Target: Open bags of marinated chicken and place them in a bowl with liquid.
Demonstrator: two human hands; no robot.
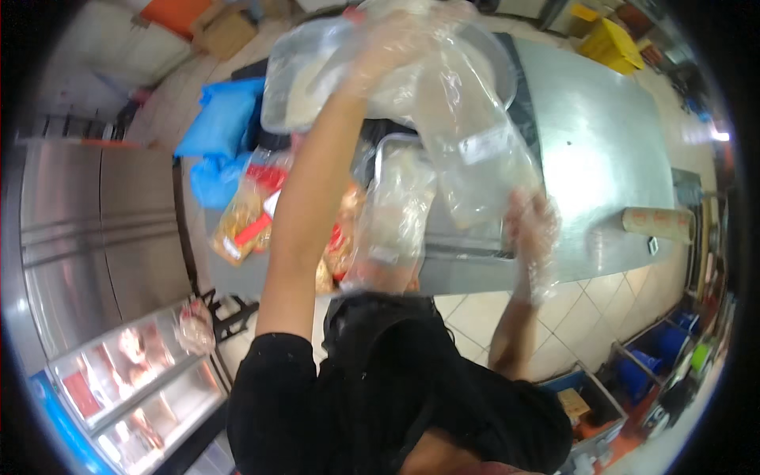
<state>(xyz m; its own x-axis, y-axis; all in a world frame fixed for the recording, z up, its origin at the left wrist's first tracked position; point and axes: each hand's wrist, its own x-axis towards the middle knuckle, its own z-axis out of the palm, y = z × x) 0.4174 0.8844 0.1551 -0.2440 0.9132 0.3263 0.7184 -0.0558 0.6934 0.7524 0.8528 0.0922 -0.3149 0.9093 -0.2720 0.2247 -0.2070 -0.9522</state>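
Note:
A clear plastic bag (481, 148) with a white label hangs stretched across the middle of the view. My right hand (534, 225), in a clear plastic glove, is at its lower right end, with fingers bent against the film. Gloved in the same way, my left hand (392, 50) reaches to the bag's upper end, over a large clear plastic tub (279, 77) that holds something whitish. Blur and shiny film hide the left fingers. Another clear bag (392, 208) with a label lies over a tray near my body.
Bags of orange-brown food (237, 228) and blue plastic bags (219, 124) lie on the left of the metal table (594, 119). A roll of film or tape (659, 224) is at the right. A lit display fridge (136, 386) stands lower left, a yellow bin (611, 46) upper right.

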